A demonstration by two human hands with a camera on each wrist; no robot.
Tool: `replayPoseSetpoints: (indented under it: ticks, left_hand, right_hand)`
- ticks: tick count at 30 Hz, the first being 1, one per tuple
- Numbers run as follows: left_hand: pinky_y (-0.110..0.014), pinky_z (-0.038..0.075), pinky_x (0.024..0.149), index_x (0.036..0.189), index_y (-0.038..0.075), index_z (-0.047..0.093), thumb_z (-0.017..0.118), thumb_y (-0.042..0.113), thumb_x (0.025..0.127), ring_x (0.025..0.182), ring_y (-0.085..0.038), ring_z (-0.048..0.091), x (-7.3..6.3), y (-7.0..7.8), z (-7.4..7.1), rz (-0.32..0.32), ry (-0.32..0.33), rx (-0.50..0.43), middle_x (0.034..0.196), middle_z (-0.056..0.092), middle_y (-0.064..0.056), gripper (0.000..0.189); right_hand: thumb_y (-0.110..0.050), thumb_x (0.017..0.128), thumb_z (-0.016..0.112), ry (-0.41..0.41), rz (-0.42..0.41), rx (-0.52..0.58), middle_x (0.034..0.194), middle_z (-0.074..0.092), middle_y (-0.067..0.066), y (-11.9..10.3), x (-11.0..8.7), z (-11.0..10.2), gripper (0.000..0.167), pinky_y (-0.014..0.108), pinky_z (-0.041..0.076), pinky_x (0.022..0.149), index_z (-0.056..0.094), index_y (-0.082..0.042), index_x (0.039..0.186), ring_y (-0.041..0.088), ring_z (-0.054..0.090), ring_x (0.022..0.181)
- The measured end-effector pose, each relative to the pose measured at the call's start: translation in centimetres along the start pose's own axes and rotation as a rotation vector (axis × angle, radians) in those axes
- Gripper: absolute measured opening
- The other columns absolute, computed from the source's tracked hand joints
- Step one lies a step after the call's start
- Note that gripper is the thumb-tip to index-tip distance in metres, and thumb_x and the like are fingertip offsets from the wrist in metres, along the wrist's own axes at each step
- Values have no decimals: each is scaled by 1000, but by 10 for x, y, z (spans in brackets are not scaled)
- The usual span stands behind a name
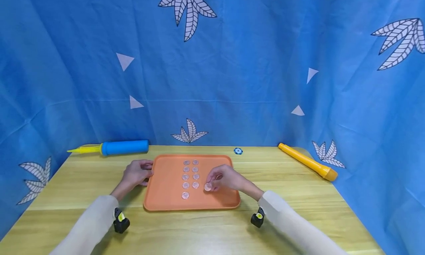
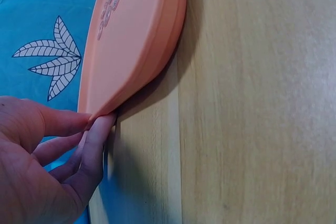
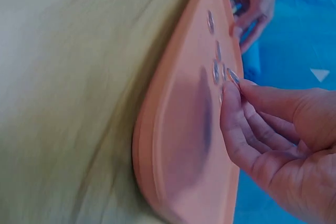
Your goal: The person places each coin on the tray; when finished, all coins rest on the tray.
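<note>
An orange tray (image 1: pixel 164 192) lies on the table with several silvery coins (image 1: pixel 185 177) set out on it in two columns, the left one reaching nearer the front. At the tray's left side, my left hand (image 1: pixel 135 173) pinches the rim between thumb and fingers, as the left wrist view shows up close. My right hand (image 1: pixel 225 178) is over the tray, to the right of the columns. Between its thumb and forefinger it pinches a coin (image 3: pixel 233 77), tilted and held above the tray surface. Its other fingers curl in below.
A blue hand pump (image 1: pixel 124 147) with a yellow nozzle lies at the back left. Behind the tray is a small blue-and-white chip (image 1: pixel 238 151). An orange-yellow microphone-shaped stick (image 1: pixel 307 161) lies at the right edge. A blue patterned curtain (image 1: pixel 212 81) hangs behind the wooden table (image 1: pixel 186 233).
</note>
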State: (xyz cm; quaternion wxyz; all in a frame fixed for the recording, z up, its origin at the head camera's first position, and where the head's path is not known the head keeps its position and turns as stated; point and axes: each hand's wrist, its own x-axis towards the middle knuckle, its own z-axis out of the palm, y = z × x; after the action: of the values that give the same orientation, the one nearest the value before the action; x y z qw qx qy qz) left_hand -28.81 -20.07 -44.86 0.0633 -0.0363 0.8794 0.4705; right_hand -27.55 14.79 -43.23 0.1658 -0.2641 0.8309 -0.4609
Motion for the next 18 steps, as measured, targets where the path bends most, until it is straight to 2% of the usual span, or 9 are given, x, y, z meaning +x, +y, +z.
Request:
replayPoseSetpoints:
  ticks: [5, 10, 14, 18]
  left_hand:
    - [-32, 64, 58, 139, -8, 60, 70, 2, 94, 79, -16, 75, 2, 0, 1, -6, 14, 2, 131, 66, -30, 47]
    - [-32, 63, 57, 138, -8, 61, 70, 2, 94, 78, -15, 75, 1, 0, 1, -14, 25, 2, 130, 67, -30, 46]
    - [-31, 63, 57, 140, -8, 60, 69, 2, 95, 78, -15, 75, -1, 1, 1, -11, 23, 0, 132, 66, -30, 47]
    - [-31, 64, 58, 141, -7, 60, 68, 2, 96, 79, -14, 75, -1, 3, 1, -13, 15, -5, 133, 66, -30, 46]
  right_hand:
    - [11, 94, 66, 2, 34, 27, 92, 76, 19, -6, 6, 14, 8, 35, 65, 71, 73, 8, 97, 29, 75, 75]
    - [13, 94, 65, -19, 43, 46, 89, 76, 20, -12, 12, 25, 9, 34, 65, 69, 72, 9, 97, 26, 75, 73]
    - [11, 94, 67, -38, 45, 38, 86, 76, 20, -13, 16, 31, 4, 32, 64, 65, 71, 9, 95, 21, 72, 69]
    - [6, 94, 71, -41, 85, 26, 85, 76, 17, -13, 18, 36, 3, 29, 63, 63, 71, 6, 91, 15, 69, 66]
